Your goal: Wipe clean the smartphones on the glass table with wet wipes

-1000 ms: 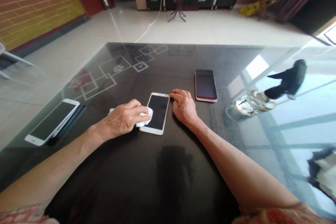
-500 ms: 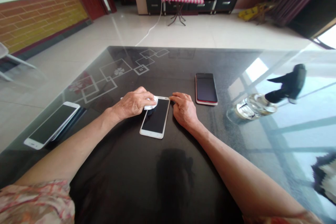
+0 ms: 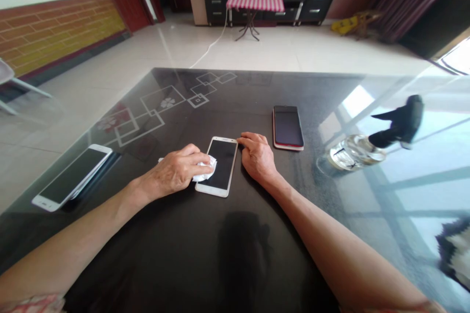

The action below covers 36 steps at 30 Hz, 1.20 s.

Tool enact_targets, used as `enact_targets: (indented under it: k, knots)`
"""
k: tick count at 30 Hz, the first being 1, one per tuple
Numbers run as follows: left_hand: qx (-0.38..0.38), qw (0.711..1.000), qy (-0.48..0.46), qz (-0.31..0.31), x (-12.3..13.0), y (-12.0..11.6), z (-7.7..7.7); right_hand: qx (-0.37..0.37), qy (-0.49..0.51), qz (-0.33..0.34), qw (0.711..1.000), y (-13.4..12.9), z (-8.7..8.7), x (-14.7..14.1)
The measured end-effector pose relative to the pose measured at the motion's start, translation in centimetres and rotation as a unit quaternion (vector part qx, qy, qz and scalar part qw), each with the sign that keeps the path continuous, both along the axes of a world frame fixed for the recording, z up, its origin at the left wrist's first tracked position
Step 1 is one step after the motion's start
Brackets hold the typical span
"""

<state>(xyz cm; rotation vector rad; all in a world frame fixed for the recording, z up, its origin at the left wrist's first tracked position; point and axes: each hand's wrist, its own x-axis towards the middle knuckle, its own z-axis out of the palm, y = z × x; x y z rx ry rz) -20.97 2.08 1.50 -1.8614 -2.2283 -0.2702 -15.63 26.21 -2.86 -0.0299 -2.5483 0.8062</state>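
A white smartphone (image 3: 223, 164) with a dark screen lies face up on the glossy black table (image 3: 165, 254). My left hand (image 3: 179, 168) is closed on a crumpled white tissue (image 3: 206, 170), which rests against the lower left part of the screen. Beside the phone's upper right corner, my right hand (image 3: 257, 156) lies on the table with its fingers curled. Its fingertips touch that corner and hold the phone there.
At left, another white smartphone (image 3: 73, 176) lies on top of a dark one. A red-edged phone (image 3: 288, 127) sits to the right, on a pale layer. Farther right stands a clear spray bottle (image 3: 356, 151) with a black trigger head. A black-and-white fluffy thing (image 3: 455, 249) is at the right edge.
My left hand has slid the tissue from the top of the screen down toward its lower left. My right hand stays at the phone's corner. The view has tilted slightly.
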Motion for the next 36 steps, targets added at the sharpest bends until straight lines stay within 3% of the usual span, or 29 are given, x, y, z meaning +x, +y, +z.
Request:
enact_targets:
  k: [6,9,12,19,28,36]
  knots:
    - [0.014,0.999,0.032,0.025,-4.4,3.0,-0.5,-0.006,-0.005,0.001,1.0,0.0,0.0,0.0]
    - [0.015,0.998,0.043,0.047,-5.4,3.9,-0.6,-0.008,-0.007,-0.003,1.0,0.0,0.0,0.1]
    - [0.013,0.997,0.046,0.058,-4.8,3.7,-0.5,-0.01,-0.009,-0.003,1.0,0.0,0.1,0.1]
    - [-0.003,1.0,0.018,0.017,-1.8,1.3,-0.1,-0.005,-0.006,-0.002,1.0,-0.1,0.2,0.1]
    - [0.02,0.997,0.036,0.06,-5.5,4.3,-1.0,-0.006,-0.004,-0.002,1.0,0.0,0.2,0.1]
    - [0.014,0.997,0.053,0.053,-3.1,2.8,-0.8,-0.01,-0.006,-0.001,1.0,-0.1,0.2,0.1]
